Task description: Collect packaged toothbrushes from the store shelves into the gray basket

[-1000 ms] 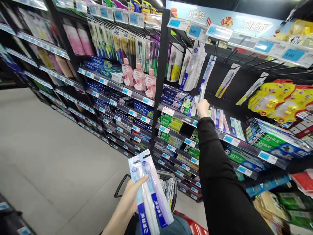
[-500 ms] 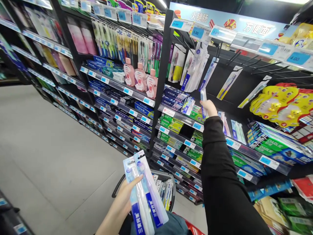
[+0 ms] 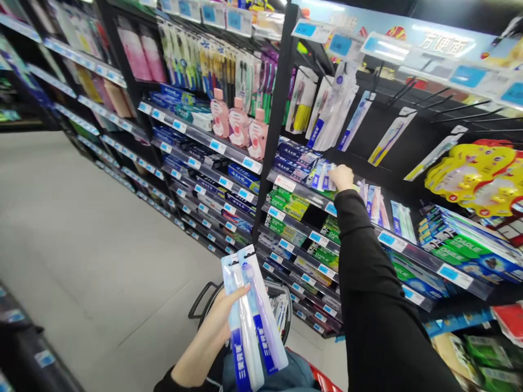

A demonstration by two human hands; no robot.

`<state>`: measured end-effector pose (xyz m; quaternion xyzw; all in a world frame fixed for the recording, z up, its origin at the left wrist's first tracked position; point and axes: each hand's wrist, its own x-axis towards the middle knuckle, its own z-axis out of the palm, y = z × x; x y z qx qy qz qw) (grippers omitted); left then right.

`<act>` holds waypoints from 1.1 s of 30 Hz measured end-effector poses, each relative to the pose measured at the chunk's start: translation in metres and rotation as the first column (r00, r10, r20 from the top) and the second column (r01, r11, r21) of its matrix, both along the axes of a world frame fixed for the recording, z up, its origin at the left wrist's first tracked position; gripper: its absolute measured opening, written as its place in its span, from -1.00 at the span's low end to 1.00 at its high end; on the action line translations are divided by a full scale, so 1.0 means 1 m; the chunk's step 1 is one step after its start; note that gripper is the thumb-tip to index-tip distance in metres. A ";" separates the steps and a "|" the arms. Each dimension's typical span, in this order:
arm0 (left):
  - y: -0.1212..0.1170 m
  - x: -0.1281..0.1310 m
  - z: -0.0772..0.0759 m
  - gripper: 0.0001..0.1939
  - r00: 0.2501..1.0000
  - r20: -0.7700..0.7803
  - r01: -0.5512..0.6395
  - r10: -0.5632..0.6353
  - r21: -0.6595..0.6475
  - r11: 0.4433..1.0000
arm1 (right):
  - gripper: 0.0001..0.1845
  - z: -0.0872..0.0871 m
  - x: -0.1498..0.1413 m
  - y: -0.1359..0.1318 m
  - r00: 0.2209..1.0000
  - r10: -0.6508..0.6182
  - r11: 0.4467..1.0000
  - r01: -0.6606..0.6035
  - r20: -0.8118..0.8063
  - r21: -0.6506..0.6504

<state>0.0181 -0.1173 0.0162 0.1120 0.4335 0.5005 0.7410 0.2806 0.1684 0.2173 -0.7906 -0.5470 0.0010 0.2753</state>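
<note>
The left hand (image 3: pixel 223 313) pinches a shiny plastic white-toothbrush pack (image 3: pixel 247 343) and a shiny plastic purple-toothbrush pack (image 3: pixel 267 321). If it loosens, both could fall. The right hand (image 3: pixel 342 177) is at small blue-and-white packs (image 3: pixel 320 177) on the black shelf (image 3: pixel 309 197); I can't tell its grip.

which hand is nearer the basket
Left. The left hand is close by the basket, holding two toothbrush packs; the right hand is farther off, stretched out at the shelf.
</note>
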 end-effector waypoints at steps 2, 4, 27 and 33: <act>-0.001 0.001 0.001 -0.74 0.999 0.029 -0.046 0.046 0.007 0.999 | -0.57 0.007 -0.002 -0.018 0.994 -0.093 0.995 0.091 0.060 0.032; -0.002 0.003 0.002 -0.72 0.994 0.051 -0.095 0.093 0.031 0.995 | -0.54 0.010 -0.002 -0.045 0.980 -0.149 0.985 0.135 0.132 0.111; 0.026 0.030 -0.001 -0.74 0.946 0.293 0.124 -0.135 0.057 0.991 | -0.74 -0.207 -0.084 -0.286 0.594 0.423 0.859 -0.503 -0.685 0.093; 0.029 0.041 -0.009 -0.49 0.964 0.090 0.233 -0.249 0.160 0.959 | -0.41 -0.225 -0.082 -0.289 0.288 0.475 0.723 -0.667 -0.832 0.182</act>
